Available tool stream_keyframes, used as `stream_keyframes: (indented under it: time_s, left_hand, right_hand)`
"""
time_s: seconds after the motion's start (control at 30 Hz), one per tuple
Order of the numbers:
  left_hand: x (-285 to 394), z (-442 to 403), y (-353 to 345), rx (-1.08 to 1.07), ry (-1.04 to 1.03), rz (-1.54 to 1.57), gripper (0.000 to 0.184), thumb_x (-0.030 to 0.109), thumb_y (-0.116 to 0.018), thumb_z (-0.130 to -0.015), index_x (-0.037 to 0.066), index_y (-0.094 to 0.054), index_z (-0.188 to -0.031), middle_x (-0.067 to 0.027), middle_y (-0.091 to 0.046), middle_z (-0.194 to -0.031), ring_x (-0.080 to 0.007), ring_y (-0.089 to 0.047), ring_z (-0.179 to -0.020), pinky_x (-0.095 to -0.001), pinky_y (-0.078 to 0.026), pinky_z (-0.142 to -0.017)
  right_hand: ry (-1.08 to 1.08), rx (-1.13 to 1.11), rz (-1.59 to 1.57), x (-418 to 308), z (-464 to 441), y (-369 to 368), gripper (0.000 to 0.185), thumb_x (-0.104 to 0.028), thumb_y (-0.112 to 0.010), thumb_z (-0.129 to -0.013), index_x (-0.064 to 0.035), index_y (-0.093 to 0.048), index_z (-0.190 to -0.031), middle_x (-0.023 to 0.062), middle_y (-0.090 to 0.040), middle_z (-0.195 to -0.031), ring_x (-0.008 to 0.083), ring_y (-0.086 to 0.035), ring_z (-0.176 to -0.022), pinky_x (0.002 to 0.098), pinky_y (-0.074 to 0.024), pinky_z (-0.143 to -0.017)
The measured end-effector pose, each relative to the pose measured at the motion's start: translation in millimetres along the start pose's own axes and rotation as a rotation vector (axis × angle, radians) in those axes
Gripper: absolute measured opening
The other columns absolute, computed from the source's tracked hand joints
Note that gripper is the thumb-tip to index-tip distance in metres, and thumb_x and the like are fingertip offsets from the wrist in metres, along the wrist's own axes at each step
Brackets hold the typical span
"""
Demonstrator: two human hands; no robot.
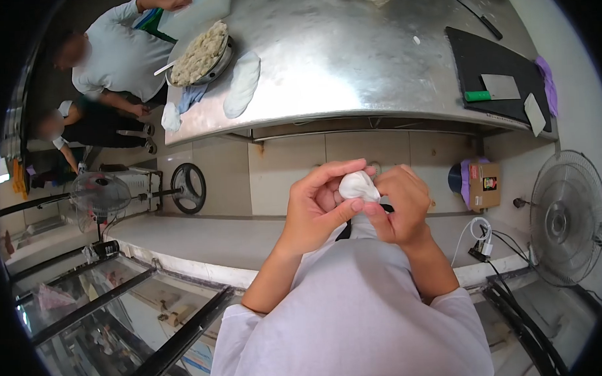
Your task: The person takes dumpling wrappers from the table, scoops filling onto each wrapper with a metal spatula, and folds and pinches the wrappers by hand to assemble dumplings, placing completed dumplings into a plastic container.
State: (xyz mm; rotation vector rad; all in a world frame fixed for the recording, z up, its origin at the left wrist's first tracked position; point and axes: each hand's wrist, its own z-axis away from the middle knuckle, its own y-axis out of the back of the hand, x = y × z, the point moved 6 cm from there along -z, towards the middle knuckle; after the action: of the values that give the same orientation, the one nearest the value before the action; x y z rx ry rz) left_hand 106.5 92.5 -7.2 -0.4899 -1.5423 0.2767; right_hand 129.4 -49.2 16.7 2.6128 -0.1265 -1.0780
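Observation:
A small, round white dough bun (358,185) is held in front of my chest, its surface gathered into folds. My left hand (318,199) is curled around its left side, with the thumb lying along the lower edge. The fingers of my right hand (399,199) are closed at the bun's right side, pinching its edge; the fingertips there are partly hidden. Beyond both hands stands a steel table (350,73). On its left part are a pan of pale, lumpy filling (200,55) and a long white piece of dough (243,85).
A black cutting board (469,63) at right bears a green-handled cleaver (500,88) and a white scraper (534,113). Behind it lies a knife (487,24). Fans stand at far left (102,195) and right (559,219). Two people are at left, one beside the table.

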Motion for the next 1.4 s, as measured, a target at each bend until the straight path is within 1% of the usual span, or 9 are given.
stream_keyframes:
  time_s: [0.2, 0.4, 0.47, 0.8, 0.93, 1.0, 1.13, 1.33, 1.4]
  left_hand:
    - [4.2, -0.4, -4.5, 0.001, -0.049, -0.198, 0.052, -0.006, -0.075, -0.079, -0.006, -0.055, -0.128, -0.0186, -0.06, -0.123, -0.0249, -0.058, -0.118, -0.0356, -0.05, -0.098]
    - [-3.4, -6.6, -0.1, 0.074, -0.047, -0.333, 0.049, -0.009, -0.069, -0.082, 0.001, -0.058, -0.129, -0.0099, -0.062, -0.117, -0.0169, -0.062, -0.108, -0.0284, -0.05, -0.092]
    - [-10.8, -10.4, 7.6, 0.094, -0.062, -0.336, 0.046, -0.008, -0.066, -0.084, 0.001, -0.058, -0.129, -0.0089, -0.061, -0.116, -0.0168, -0.061, -0.108, -0.0289, -0.049, -0.094]
    - [-84.7, -56.6, 40.3, 0.104, 0.397, -0.136, 0.046, -0.008, -0.067, -0.085, 0.002, -0.056, -0.128, -0.0054, -0.058, -0.116, -0.0138, -0.058, -0.111, -0.0283, -0.047, -0.098]
    - [-80.1, -99.9, 44.9, 0.061, 0.263, -0.27, 0.043, -0.01, -0.065, -0.085, 0.002, -0.058, -0.126, -0.0053, -0.054, -0.12, -0.0152, -0.057, -0.114, -0.0296, -0.049, -0.098]
    - [-64.6, -121.8, 49.7, 0.041, 0.151, -0.544, 0.042, -0.012, -0.066, -0.083, 0.005, -0.062, -0.122, -0.0061, -0.05, -0.123, -0.0173, -0.056, -0.115, -0.0301, -0.051, -0.098]
    - [-31.9, -155.5, 50.9, -0.032, 0.164, -0.612, 0.042, -0.012, -0.067, -0.081, 0.005, -0.063, -0.119, -0.0069, -0.055, -0.117, -0.0188, -0.059, -0.11, -0.0302, -0.052, -0.098]
    - [54.7, -212.6, 110.1, 0.082, -0.076, -0.935, 0.043, -0.004, -0.074, -0.075, 0.007, -0.065, -0.116, -0.0032, -0.065, -0.11, -0.013, -0.062, -0.101, -0.0231, -0.051, -0.075]
    - [91.6, -242.2, 147.8, 0.103, -0.098, -1.072, 0.043, -0.005, -0.073, -0.076, 0.007, -0.065, -0.116, -0.0035, -0.065, -0.109, -0.013, -0.062, -0.098, -0.0242, -0.052, -0.076]
  right_hand:
    - [-0.008, -0.018, 0.019, 8.4, 8.1, 1.2, 0.033, -0.026, -0.063, -0.091, -0.0039, -0.05, -0.07, 0.0093, -0.048, -0.063, 0.0263, -0.044, -0.052, 0.037, -0.0334, -0.05]
    - [-0.05, 0.131, -0.136, 27.4, 21.3, 12.3, 0.041, -0.035, -0.052, -0.099, -0.0005, -0.053, -0.077, 0.0105, -0.053, -0.068, 0.0214, -0.049, -0.056, 0.032, -0.0398, -0.053]
    - [-0.343, 0.204, -0.298, 54.5, 29.4, 16.3, 0.036, -0.031, -0.053, -0.099, -0.0002, -0.052, -0.08, 0.0099, -0.054, -0.07, 0.0164, -0.05, -0.059, 0.0289, -0.04, -0.055]
    - [-0.797, 0.154, -0.396, 162.5, 82.5, 13.9, 0.024, -0.019, -0.053, -0.1, -0.0018, -0.05, -0.083, 0.0053, -0.055, -0.071, 0.0105, -0.051, -0.063, 0.0239, -0.0418, -0.06]
    - [-0.845, 0.124, -0.319, 195.4, 71.8, 27.5, 0.024, -0.019, -0.052, -0.1, -0.0014, -0.05, -0.084, 0.0045, -0.055, -0.069, 0.0101, -0.052, -0.063, 0.0247, -0.0427, -0.059]
    - [-0.847, 0.081, -0.203, 201.2, 59.0, 38.2, 0.024, -0.018, -0.053, -0.1, -0.0006, -0.051, -0.083, 0.0045, -0.055, -0.069, 0.0101, -0.052, -0.063, 0.0253, -0.0429, -0.059]
    - [-0.809, 0.117, -0.166, 215.1, 31.7, 57.2, 0.023, -0.016, -0.052, -0.099, -0.0003, -0.052, -0.083, 0.0039, -0.055, -0.068, 0.0102, -0.053, -0.063, 0.0257, -0.043, -0.059]
    - [-0.744, 0.042, -0.062, 232.5, -6.9, 46.3, 0.02, -0.015, -0.054, -0.096, 0.0003, -0.054, -0.084, 0.0065, -0.06, -0.071, 0.0134, -0.056, -0.064, 0.0276, -0.0446, -0.061]
    - [-0.787, 0.04, -0.075, 238.1, -13.2, 32.8, 0.02, -0.015, -0.055, -0.096, 0.0008, -0.054, -0.083, 0.008, -0.061, -0.072, 0.0147, -0.057, -0.064, 0.0284, -0.0456, -0.062]
